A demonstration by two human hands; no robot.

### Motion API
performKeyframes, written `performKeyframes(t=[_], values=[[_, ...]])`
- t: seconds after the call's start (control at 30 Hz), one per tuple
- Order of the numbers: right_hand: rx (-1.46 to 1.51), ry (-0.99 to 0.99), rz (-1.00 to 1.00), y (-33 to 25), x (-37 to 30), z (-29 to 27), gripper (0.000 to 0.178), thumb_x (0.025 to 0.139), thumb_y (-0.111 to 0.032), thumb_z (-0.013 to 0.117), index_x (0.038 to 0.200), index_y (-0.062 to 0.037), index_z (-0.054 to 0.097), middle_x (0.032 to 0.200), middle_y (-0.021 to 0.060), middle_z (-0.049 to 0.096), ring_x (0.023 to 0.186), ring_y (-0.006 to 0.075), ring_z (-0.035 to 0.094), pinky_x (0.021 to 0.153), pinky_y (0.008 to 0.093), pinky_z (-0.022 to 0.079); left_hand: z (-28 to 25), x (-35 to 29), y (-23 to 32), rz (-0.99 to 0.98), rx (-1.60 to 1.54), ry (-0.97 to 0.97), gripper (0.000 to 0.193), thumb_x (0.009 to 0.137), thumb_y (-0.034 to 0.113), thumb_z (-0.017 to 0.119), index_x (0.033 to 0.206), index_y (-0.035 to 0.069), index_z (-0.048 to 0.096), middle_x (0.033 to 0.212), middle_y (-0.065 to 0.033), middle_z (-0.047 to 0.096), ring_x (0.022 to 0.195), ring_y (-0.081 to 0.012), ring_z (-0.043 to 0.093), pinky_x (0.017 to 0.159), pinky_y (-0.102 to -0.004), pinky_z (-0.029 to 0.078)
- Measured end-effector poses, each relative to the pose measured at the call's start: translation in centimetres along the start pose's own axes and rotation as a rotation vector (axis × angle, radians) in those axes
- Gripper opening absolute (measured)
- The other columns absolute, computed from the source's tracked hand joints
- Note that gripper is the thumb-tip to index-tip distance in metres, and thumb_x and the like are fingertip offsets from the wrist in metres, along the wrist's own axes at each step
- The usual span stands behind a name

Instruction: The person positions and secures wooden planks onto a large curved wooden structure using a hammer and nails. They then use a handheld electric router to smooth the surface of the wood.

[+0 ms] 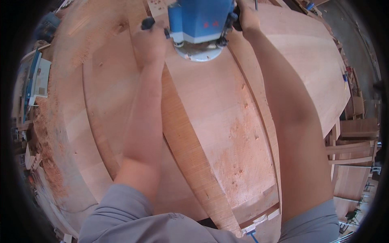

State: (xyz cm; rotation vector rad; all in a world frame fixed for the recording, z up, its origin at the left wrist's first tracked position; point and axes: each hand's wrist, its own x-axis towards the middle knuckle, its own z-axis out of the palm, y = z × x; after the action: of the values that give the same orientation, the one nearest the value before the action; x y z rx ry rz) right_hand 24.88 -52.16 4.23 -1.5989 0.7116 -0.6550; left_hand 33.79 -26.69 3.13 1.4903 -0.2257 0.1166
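Observation:
A blue plunge router (198,22) stands at the far middle of the view, its pale round base (199,55) resting on a wide light wood panel (210,97). My left hand (150,45) is closed round the black knob handle on the router's left side. On the other side my right hand (249,21) grips the right handle, partly cut off by the top edge. Two long wooden strips run along the panel, a left strip (190,150) under my left forearm and a right strip (263,117) beside my right arm. The router's bit is hidden.
Sawdust (50,162) lies thick along the left side. Wood chips (243,137) are scattered between the strips. Stacked boards (356,129) stand at the right. A blue and white object (38,79) sits at the far left. A small blue-handled item (252,235) lies near my body.

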Motion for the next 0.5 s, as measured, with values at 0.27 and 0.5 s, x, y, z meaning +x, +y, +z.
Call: performKeyframes(t=[0.27,0.5], values=[[0.132,-0.001,-0.017,-0.6,-0.1,0.3,0.039,0.095,-0.040,0.062,0.090,-0.0027,0.072,0.075,0.0079,0.065,0.054,0.0194,0.060,0.048,0.0333,0.045,0.1,0.5,0.0,-0.048,0.128,0.015,0.021,0.088,0.014,0.068,0.096,-0.006,0.067,0.082,-0.0117,0.071,0.068,-0.0165,0.069,0.053,-0.0296,0.057],[0.155,-0.025,-0.023,-0.9,0.8,0.7,0.043,0.094,-0.040,0.065,0.075,-0.0012,0.066,0.065,0.0090,0.062,0.046,0.0195,0.057,0.043,0.0326,0.043,0.5,1.7,-0.3,-0.028,0.093,0.048,0.018,0.086,0.012,0.068,0.092,-0.005,0.067,0.079,-0.0117,0.070,0.063,-0.0153,0.067,0.049,-0.0297,0.054]])
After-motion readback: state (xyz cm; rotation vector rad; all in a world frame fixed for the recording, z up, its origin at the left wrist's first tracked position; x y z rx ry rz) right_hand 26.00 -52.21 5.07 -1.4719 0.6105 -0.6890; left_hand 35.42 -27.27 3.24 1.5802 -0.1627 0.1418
